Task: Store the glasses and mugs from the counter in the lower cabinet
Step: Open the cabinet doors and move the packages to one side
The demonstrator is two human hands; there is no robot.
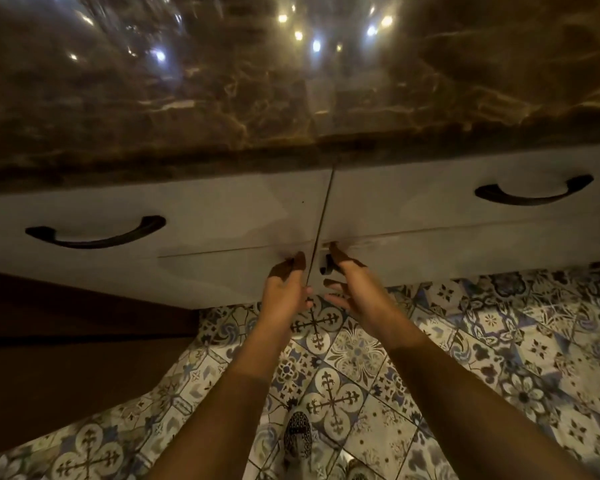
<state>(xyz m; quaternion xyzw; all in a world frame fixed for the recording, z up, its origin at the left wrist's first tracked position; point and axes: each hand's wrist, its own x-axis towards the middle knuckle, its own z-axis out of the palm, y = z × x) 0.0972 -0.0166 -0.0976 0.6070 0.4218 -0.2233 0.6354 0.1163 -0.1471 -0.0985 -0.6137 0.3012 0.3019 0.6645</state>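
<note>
Two white lower cabinet doors meet at a dark seam below the drawers: the left door point(222, 271) and the right door point(430, 258). Both look closed. My left hand point(284, 285) curls against the left door right beside the seam, hiding whatever handle it holds. My right hand point(352, 284) hooks its forefinger around a small dark handle point(326, 266) on the right door, its other fingers spread. Blurred clear glassware point(118, 29) glints on the brown marble counter point(291, 109) at the far left. No mug is visible.
Two white drawers with curved dark handles, the left one point(94, 233) and the right one point(534, 192), sit under the counter edge. A dark brown unit point(66, 341) stands at the left. Patterned floor tiles point(499, 341) lie below, with my foot point(297, 431) on them.
</note>
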